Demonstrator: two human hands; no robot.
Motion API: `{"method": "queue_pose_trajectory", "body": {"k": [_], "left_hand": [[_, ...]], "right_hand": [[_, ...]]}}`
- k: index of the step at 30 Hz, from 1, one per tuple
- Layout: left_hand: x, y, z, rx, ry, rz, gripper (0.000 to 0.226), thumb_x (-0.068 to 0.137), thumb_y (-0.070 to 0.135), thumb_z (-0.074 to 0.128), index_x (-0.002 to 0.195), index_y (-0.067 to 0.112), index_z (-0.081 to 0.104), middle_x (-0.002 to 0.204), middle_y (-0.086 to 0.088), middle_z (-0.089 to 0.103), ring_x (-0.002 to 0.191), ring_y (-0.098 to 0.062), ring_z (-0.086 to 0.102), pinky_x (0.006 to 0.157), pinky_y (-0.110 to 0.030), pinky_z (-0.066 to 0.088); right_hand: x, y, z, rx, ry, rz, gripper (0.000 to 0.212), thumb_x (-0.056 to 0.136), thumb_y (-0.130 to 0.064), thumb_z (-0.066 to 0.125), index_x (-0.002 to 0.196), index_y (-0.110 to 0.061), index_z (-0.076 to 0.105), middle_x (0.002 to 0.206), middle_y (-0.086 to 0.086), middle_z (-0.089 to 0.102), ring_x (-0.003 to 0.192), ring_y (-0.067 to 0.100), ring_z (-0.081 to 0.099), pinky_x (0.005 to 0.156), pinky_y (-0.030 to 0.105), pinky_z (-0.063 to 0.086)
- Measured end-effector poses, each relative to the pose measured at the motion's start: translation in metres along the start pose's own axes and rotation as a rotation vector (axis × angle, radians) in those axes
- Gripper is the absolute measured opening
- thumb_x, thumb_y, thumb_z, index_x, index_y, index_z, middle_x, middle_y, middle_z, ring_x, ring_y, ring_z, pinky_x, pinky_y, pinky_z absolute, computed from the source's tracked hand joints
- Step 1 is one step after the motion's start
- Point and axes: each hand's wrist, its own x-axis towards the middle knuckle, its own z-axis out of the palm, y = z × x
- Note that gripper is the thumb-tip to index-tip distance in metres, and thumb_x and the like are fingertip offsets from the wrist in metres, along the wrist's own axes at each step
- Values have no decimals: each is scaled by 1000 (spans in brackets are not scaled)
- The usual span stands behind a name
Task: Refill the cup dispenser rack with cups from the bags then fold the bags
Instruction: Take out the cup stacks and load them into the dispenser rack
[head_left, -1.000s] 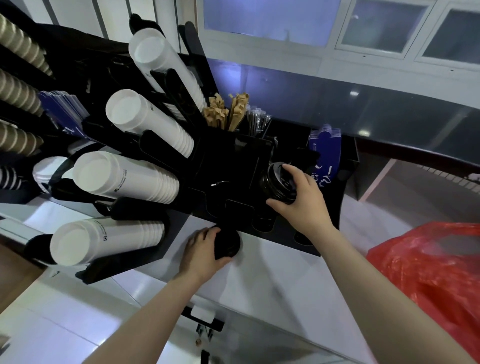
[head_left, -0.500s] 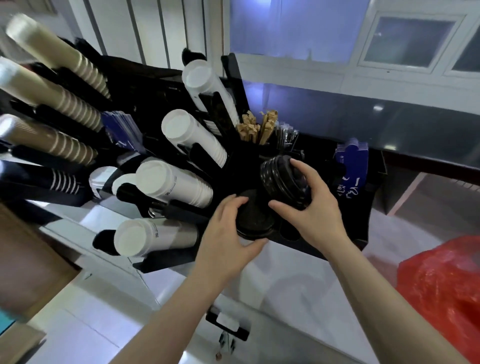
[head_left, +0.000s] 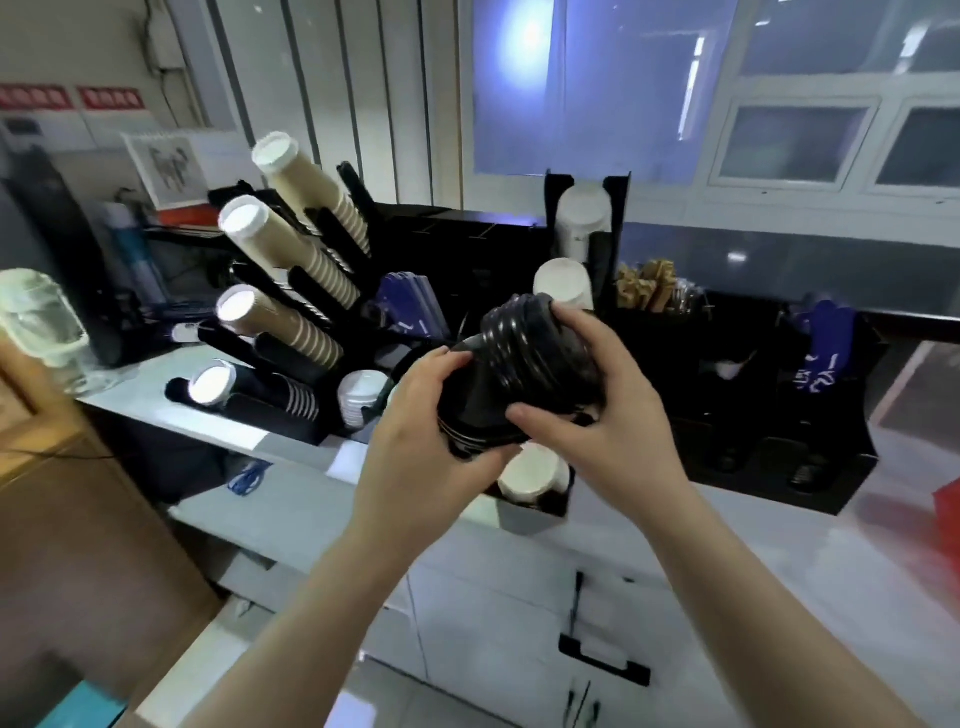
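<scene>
Both hands hold stacks of black cup lids in front of the black dispenser rack (head_left: 737, 441). My right hand (head_left: 597, 415) grips a ribbed stack of black lids (head_left: 540, 353) from the right side. My left hand (head_left: 421, 415) grips a second, flatter stack of black lids (head_left: 470, 415) just below and left of it; the two stacks touch. Tan ribbed paper cups (head_left: 306, 208) fill the left rack's angled slots. White cups (head_left: 563, 283) sit in the slots behind the lids, and another white cup stack (head_left: 530, 475) lies below my hands.
A white counter (head_left: 753, 545) runs under the racks. Wooden stirrers (head_left: 647, 286) and blue packets (head_left: 823, 353) stand in rack compartments at right. A red bag's edge (head_left: 948, 514) shows at far right. A clear jar (head_left: 41, 332) stands at left. Cabinet handles (head_left: 602, 660) are below.
Both hands have lifted away from the rack toward me, each carrying black lids. The left hand rose from the counter and joined the right. The view swung left, revealing the tan cups.
</scene>
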Motion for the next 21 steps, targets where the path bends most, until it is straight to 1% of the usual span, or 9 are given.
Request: {"method": "queue_pose_trajectory", "body": {"k": [2,5,7,9,11,14,16,19,21], "left_hand": [[-3,-16,-22,7,-17,-18,70,65,24,83,127,16,52,125,7,55,117,-4,49,96,-14,38],[-4,-44,-46,3,-22,-40,65,66,32,79,124,20,52,119,14,55,112,-3,51,91,-12,39],[-3,-63,-55,-14,6,-52,65,66,37,79,122,29,47,116,24,52,109,2,51,87,-6,38],[-2,-80,-59,-50,35,-78,75,64,39,82,125,41,37,117,33,48,109,5,51,85,-4,38],[0,-98,-61,-107,48,-116,83,62,44,81,129,41,32,122,30,48,115,1,52,89,-10,42],[15,-126,-64,-177,36,-143,98,59,45,83,140,34,28,129,18,51,120,-8,53,98,-29,46],[31,-143,-66,-186,9,-144,102,60,42,85,142,36,25,128,19,52,121,-9,53,100,-33,45],[56,-163,-66,-171,-17,-129,98,59,46,82,138,46,26,127,27,50,120,0,51,98,-16,41],[72,-176,-64,-165,-28,-115,97,58,46,82,137,48,26,128,27,49,121,2,50,95,-9,38]], "right_hand": [[1,-10,32,-21,-36,26,82,65,-37,83,138,-36,44,125,-16,53,120,4,50,101,37,46],[9,-15,69,-60,-77,37,83,65,-29,85,138,-34,46,125,-14,54,120,5,49,102,37,44],[16,-12,89,-86,-113,49,83,66,-29,85,138,-35,45,127,-14,54,121,5,48,103,36,43],[23,-6,105,-89,-153,80,82,67,-31,84,139,-38,43,129,-13,52,122,5,47,104,36,42],[31,2,118,-55,-170,125,81,67,-35,82,137,-44,42,129,-15,53,120,2,49,103,35,43],[45,16,135,49,-159,191,78,65,-41,79,133,-49,43,127,-18,54,116,-1,52,101,34,46],[58,26,147,100,-168,222,77,63,-42,78,132,-50,44,128,-18,54,116,-1,53,99,32,47],[81,38,164,167,-167,235,76,63,-36,78,130,-47,46,128,-13,55,115,2,54,98,33,48],[94,48,174,197,-137,238,76,61,-35,79,129,-46,46,127,-14,55,115,1,54,98,32,48]]}}
